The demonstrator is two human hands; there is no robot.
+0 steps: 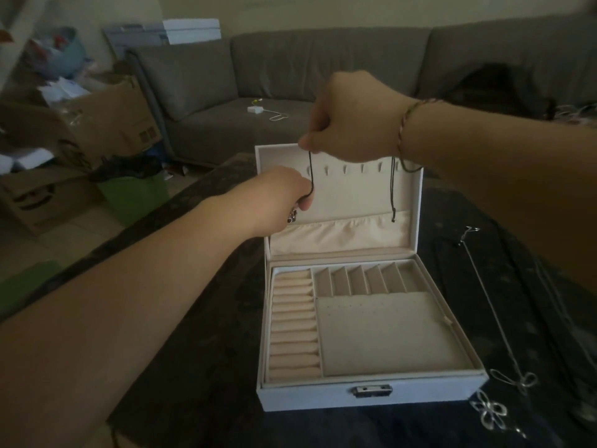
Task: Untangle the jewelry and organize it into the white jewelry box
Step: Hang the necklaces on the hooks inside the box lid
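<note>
The white jewelry box (pixel 371 397) stands open on the dark table, its lid upright with a row of hooks. My right hand (pixel 352 121) is raised in front of the lid's top edge and pinches a dark cord necklace (pixel 311 169). The cord runs down to my left hand (pixel 284 197), which grips its lower part with a small pendant showing under the fingers. Another strand of the cord (pixel 393 189) hangs free in front of the lid. A silver chain necklace (pixel 494 312) with a flower pendant lies on the table right of the box.
More silver flower-shaped jewelry (pixel 491 413) lies by the box's front right corner. A grey sofa (pixel 258 76) stands behind the table, with a white charger on the seat. Cardboard boxes (pixel 106 118) and a green bin (pixel 135 195) crowd the floor at left.
</note>
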